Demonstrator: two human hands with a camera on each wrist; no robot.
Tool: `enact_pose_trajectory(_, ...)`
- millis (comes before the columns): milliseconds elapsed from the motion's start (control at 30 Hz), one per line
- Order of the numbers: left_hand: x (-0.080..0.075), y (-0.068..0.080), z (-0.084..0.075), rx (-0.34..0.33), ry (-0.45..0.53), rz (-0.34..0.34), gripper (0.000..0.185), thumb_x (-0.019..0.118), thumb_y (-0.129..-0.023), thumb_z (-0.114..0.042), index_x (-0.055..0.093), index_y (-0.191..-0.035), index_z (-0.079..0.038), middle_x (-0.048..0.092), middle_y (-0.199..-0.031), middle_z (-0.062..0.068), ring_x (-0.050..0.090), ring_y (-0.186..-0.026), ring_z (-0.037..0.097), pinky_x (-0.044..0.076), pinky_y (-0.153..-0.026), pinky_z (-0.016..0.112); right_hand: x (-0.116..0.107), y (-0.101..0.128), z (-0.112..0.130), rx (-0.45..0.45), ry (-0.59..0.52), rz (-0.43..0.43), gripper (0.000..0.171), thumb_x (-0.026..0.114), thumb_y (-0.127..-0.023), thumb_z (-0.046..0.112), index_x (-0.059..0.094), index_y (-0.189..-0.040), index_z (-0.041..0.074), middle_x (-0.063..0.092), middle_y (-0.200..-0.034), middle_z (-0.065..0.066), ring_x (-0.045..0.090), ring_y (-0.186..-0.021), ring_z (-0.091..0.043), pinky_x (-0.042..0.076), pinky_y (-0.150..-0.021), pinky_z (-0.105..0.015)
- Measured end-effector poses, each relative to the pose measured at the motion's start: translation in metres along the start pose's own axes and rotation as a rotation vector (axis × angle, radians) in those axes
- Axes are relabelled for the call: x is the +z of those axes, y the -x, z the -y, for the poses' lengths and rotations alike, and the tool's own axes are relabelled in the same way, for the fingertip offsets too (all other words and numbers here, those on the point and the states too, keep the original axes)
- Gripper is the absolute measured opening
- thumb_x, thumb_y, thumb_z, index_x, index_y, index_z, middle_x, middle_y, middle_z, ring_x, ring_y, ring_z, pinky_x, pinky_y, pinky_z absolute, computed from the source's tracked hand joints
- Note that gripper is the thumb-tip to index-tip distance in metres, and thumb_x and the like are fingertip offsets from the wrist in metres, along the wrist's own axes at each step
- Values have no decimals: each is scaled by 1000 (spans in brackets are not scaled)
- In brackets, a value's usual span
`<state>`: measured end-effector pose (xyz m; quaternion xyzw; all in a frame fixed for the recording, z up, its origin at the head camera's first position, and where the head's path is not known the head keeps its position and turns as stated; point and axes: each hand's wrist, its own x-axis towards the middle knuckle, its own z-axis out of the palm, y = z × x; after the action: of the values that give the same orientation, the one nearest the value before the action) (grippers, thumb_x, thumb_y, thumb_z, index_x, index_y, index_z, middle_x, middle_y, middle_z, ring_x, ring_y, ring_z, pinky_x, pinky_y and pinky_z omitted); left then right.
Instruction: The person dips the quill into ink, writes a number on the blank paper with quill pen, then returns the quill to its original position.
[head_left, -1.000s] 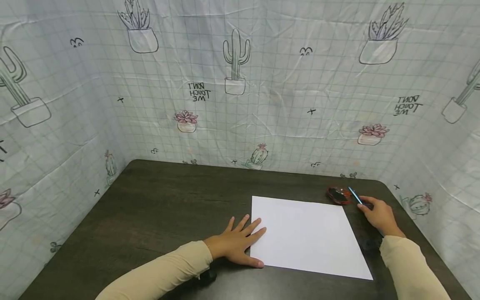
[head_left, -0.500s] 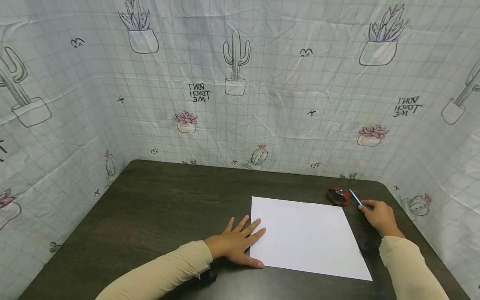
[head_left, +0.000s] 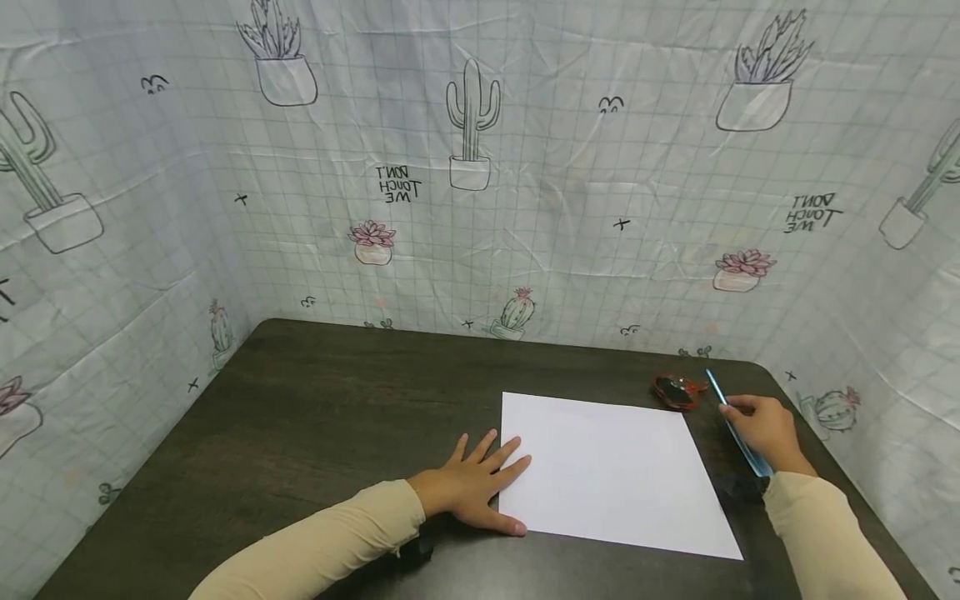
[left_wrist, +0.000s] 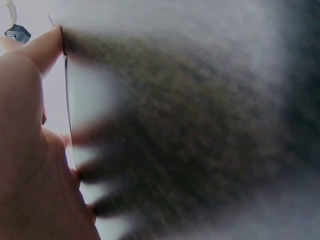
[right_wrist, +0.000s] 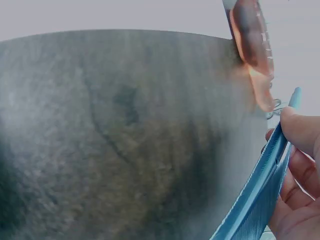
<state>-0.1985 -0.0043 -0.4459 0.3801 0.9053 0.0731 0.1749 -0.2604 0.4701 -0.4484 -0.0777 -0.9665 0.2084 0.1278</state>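
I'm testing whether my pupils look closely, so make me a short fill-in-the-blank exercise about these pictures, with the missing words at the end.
1. In the head view, the left hand lies across the ____ edge of the paper.
2. The right hand holds a comb whose colour is ____.
3. In the head view, the red object lies nearest to the paper's far ____ corner.

Missing words: left; blue; right.

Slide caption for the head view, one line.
Left hand spread across the left edge of a white sheet, right hand holding a blue comb.
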Motion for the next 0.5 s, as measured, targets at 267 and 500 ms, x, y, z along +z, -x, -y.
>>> enact_pose_trajectory(267, 0, 1, 0, 1, 4, 7, 91, 48, -85, -73, 9, -155, -31, -4, -162, -4, -7, -148, 28, 1, -112, 63, -4, 0, 4, -36, 6, -32, 39, 62, -94, 22, 62, -111, -13, 64, -101, -33, 60, -88, -47, 46, -66, -53)
enact_pose_trajectory(500, 0, 3, 0, 4, 14, 4, 91, 49, -84, -73, 10, -155, -31, -4, -162, -4, -7, -148, 30, 0, -112, 63, -5, 2, 9, -23, -14, -26, 42, 61, -94, 25, 62, -112, -13, 65, -99, -32, 61, -83, -43, 48, -61, -47)
